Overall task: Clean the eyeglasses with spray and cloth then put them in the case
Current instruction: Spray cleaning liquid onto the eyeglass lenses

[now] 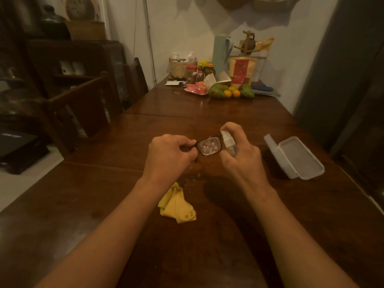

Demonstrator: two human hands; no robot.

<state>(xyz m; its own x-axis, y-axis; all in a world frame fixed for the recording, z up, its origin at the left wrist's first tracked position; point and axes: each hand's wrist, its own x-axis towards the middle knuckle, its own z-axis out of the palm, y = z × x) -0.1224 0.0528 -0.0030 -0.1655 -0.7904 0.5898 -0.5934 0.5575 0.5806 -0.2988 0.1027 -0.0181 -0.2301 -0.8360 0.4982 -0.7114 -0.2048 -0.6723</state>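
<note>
Black-framed eyeglasses (208,146) are pinched at one end by the left hand (169,153); beside them the spray bottle (228,144) is clasped in the right hand (242,156). Light, fragile and wet-slippery, they are best gripped by the frame.

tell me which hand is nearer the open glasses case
Right. The right hand, gripping the spray bottle, is beside the case, not touching; the left hand, pinching the eyeglasses, is farther off.

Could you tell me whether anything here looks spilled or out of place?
Yes: small wet droplets speckle the table beneath the glasses, likely overspray from the spray bottle. Nothing else stands out.
</note>
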